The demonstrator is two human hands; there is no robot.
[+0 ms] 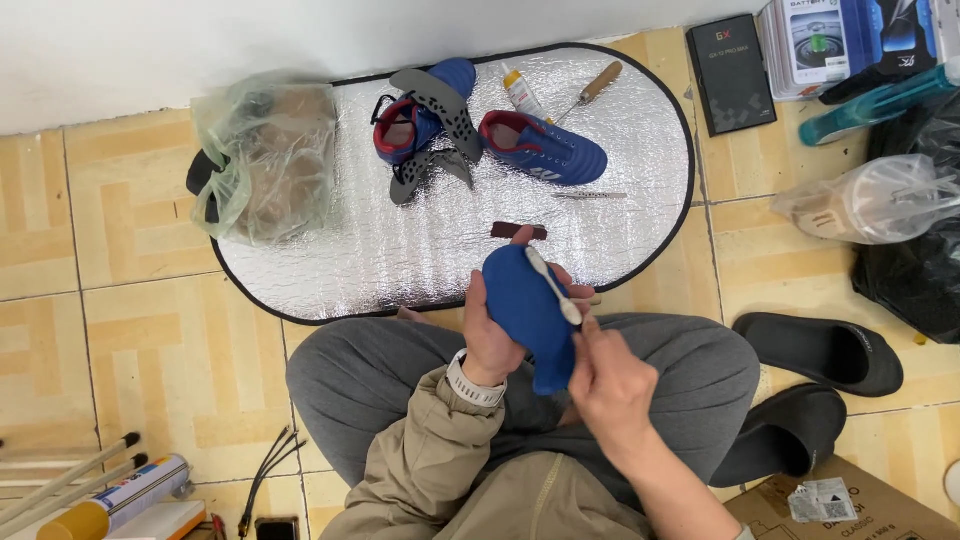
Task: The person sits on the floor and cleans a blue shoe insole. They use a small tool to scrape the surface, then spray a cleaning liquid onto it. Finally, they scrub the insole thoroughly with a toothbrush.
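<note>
My left hand (490,335) grips a blue shoe upper (525,310) from its left side, holding it over my lap. My right hand (605,380) holds a thin white stick-like tool (553,285) laid against the shoe's top right edge. On the silver oval mat (400,250) beyond lie a second blue shoe (545,150), another blue and red shoe (420,115) with two grey studded soles (440,135) across it, a small glue tube (522,93), a wooden-handled awl (590,88) and a small dark red strip (518,231).
A plastic bag with brown contents (265,160) sits on the mat's left end. Black slippers (820,350) lie right of my legs. Boxes (840,40), a black case (730,75), bagged items (880,200) and a cardboard box (850,505) crowd the right. Sticks and a tube (100,500) lie bottom left.
</note>
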